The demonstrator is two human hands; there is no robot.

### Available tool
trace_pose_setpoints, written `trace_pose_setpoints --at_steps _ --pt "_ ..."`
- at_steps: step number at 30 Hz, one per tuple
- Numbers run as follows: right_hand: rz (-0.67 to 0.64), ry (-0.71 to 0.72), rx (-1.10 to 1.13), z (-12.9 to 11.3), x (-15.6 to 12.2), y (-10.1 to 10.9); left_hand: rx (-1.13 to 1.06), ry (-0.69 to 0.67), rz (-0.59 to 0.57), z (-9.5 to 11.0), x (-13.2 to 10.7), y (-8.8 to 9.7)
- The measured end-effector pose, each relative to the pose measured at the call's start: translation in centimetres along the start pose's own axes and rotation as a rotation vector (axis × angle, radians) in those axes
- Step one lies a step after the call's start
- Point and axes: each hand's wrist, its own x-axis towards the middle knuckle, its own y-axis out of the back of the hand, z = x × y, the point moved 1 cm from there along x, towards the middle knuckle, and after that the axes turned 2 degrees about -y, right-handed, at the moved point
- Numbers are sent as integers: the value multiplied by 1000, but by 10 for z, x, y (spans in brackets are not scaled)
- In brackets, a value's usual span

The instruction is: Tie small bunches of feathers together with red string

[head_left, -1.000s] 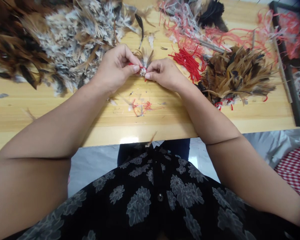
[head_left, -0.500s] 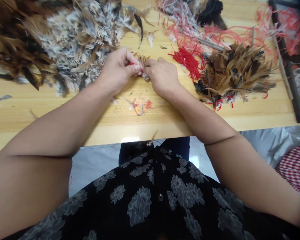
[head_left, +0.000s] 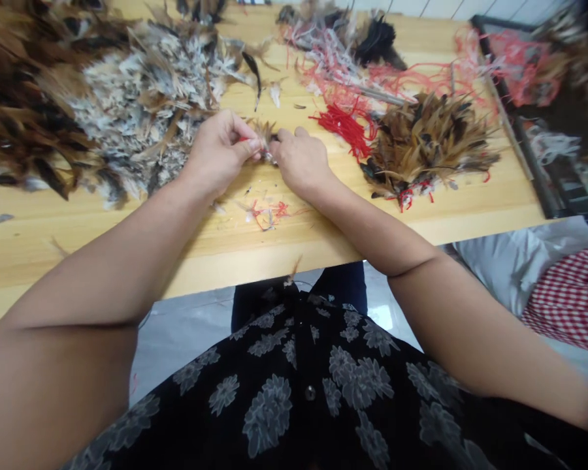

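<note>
A small bunch of brown feathers (head_left: 264, 132) lies on the table between my hands. My left hand (head_left: 223, 147) pinches a piece of red string (head_left: 247, 139) at the bunch's left side, thumb against forefinger. From the right, my right hand (head_left: 301, 158) is bent over the bunch with its fingers curled on it; the fingertips are partly hidden. To the right lie a bundle of cut red strings (head_left: 345, 127) and a pile of brown feather bunches (head_left: 428, 143), with red ties showing along its near edge.
A large heap of loose brown and whitish feathers (head_left: 132, 98) covers the table's left side. Tangled pink and white strips (head_left: 323, 55) lie at the back. A dark-framed tray (head_left: 514, 143) stands at the right end. Red thread scraps (head_left: 269, 212) lie near the front edge.
The camera view has shifted, so the table's far edge now shows and the things on the right appear further left. Both hands keep nearly the same hold at the small feather bunch.
</note>
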Motion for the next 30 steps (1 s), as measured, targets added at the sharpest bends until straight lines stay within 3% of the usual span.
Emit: trace_pose_setpoints --at_steps 6,9,14,20,25,30 --pt "24 -68 43 7 -6 3 37 10 -138 -15 4 8" --pt "79 -88 83 1 -8 8 1 53 -147 -20 7 7" --pt "100 -8 216 -8 -12 8 -154 99 -166 -21 9 9" --pt "152 -39 338 1 -3 -4 -225 127 -145 -20 14 11" --pt "151 -46 598 11 14 -12 -345 107 -62 -20 13 5" --pt "124 -148 951 9 14 -8 -376 61 -46 -30 17 3"
